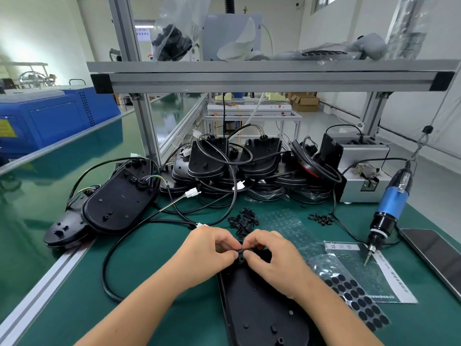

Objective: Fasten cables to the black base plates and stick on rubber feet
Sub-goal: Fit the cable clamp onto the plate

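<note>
A black oval base plate (259,310) lies flat on the green mat in front of me. At its far end my left hand (207,255) and my right hand (272,255) meet, both pinching a black cable (107,270) with a small black clamp (240,254) over it. The cable loops away to the left across the mat. A sheet of round black rubber feet (359,298) lies just right of the plate. Small black clamps (243,219) sit in a loose pile beyond my hands, and black screws (321,218) lie further right.
Finished plates (117,203) lie at the left, and a heap of plates with cables (237,166) sits at the back. An electric screwdriver (389,211) hangs at the right beside a grey screw feeder (361,176). A phone (434,255) lies at the right edge. An aluminium frame shelf (269,78) spans overhead.
</note>
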A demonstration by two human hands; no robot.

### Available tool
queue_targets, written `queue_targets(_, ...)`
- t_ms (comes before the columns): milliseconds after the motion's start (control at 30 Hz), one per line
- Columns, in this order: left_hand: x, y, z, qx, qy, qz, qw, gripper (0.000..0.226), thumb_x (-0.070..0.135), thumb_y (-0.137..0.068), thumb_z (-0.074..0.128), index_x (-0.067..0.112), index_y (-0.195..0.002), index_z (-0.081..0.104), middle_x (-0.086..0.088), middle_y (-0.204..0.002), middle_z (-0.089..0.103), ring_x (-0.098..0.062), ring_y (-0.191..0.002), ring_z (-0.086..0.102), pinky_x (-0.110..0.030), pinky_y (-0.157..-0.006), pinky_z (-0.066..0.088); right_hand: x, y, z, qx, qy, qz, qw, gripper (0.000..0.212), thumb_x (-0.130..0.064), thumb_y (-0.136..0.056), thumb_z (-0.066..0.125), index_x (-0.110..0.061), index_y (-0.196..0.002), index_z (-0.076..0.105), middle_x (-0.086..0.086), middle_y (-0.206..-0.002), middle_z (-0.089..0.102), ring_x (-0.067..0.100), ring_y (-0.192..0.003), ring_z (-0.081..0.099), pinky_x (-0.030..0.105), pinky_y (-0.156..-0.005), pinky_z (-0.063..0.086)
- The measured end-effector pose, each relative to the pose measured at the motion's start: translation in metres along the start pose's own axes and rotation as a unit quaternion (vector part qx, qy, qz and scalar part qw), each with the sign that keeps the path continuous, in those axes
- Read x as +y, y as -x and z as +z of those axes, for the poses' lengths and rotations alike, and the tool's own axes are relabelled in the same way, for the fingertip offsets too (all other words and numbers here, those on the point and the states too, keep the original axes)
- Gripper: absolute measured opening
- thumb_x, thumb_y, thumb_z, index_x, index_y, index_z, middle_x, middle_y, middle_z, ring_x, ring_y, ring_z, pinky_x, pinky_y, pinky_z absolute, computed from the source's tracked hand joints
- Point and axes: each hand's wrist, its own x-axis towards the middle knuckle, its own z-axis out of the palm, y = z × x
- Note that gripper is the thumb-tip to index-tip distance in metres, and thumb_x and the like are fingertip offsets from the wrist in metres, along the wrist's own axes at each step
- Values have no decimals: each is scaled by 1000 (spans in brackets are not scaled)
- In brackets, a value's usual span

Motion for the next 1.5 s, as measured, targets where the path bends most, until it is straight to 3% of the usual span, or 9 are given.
queue_targets(300, -2, -1, -6, -13, 11, -17, 1000, 19, 14, -80, 75, 33, -81, 75, 15, -80, 72, -1, -79, 68, -18, -77, 54, -3, 2, 2, 18, 1, 8, 1000, 2, -36, -85, 62, -35, -86, 62, -18, -89, 63, 2, -97, 50, 33, -88, 44)
queue_targets(467, 7, -3, -11, -42, -31, -16, 999, 18, 18, -78, 77, 36, -80, 74, 15, -79, 73, 2, -77, 67, -13, -73, 51, -1, 6, -6, 53, -54, 12, 997, 5, -35, -86, 64, -37, -90, 65, -24, -92, 65, -2, -95, 57, 12, -80, 43)
queue_targets(633, 38, -29, -24, -65, -18, 2, 998, 25, 28, -79, 77, 30, -103, 73, 16, -91, 74, 9, -87, 65, 1, -73, 43, 29, 8, -58, 337, -127, 104, 927, 8, -32, -92, 58, -33, -86, 63, -14, -81, 67, 2, -75, 61, 11, -62, 45)
queue_targets(733, 71, -66, 6, -49, -60, 60, 995, 15, 23, -84, 71, 26, -99, 76, 20, -81, 70, 8, -76, 63, -1, -70, 43, 56, 8, -90, 504, -109, 177, 838, 9, -27, -94, 54, -30, -88, 59, -9, -88, 63, 14, -84, 60, 23, -70, 43)
queue_targets(833, 95, -110, 62, -67, -129, 95, 985, 16, 18, -88, 64, 18, -100, 76, 6, -92, 73, -3, -71, 60, -16, -76, 48, 82, 10, -107, 575, -75, 249, 775, 17, -19, -93, 52, -13, -106, 61, 2, -103, 57, 26, -101, 55, 39, -85, 46)
queue_targets(1033, 102, -171, 139, -136, -312, 117, 933, 46, -1, -89, 51, 20, -130, 60, -8, -127, 61, -30, -117, 56, -36, -92, 49, 106, 13, -113, 550, -169, 326, 750, 43, -27, -96, 55, -7, -132, 47, 9, -123, 59, 23, -101, 58, 40, -90, 48)
queue_targets(1200, 86, -177, 160, -238, -385, 147, 880, 74, -12, -88, 36, 20, -153, 20, -9, -160, 13, -35, -145, 19, -46, -111, 33, 116, 7, -125, 525, -200, 329, 759, 52, -35, -96, 52, -9, -140, 43, 5, -117, 56, 8, -81, 52, 30, -81, 38)
queue_targets(1333, 83, -169, 160, -227, -412, 161, 868, 72, -13, -88, 39, 7, -152, 15, -12, -160, 13, -34, -143, 25, -42, -109, 35, 123, -1, -127, 501, -236, 331, 764, 37, -37, -93, 52, -8, -116, 59, 8, -92, 67, 7, -58, 56, 28, -56, 41)
queue_targets(1500, 79, -143, 162, -216, -446, 184, 849, 62, -12, -86, 47, -1, -144, 29, -16, -150, 28, -33, -137, 33, -46, -103, 42, 130, -7, -131, 470, -359, 309, 745, 23, -33, -96, 56, -12, -87, 58, 8, -75, 64, 10, -48, 61, 31, -60, 49)
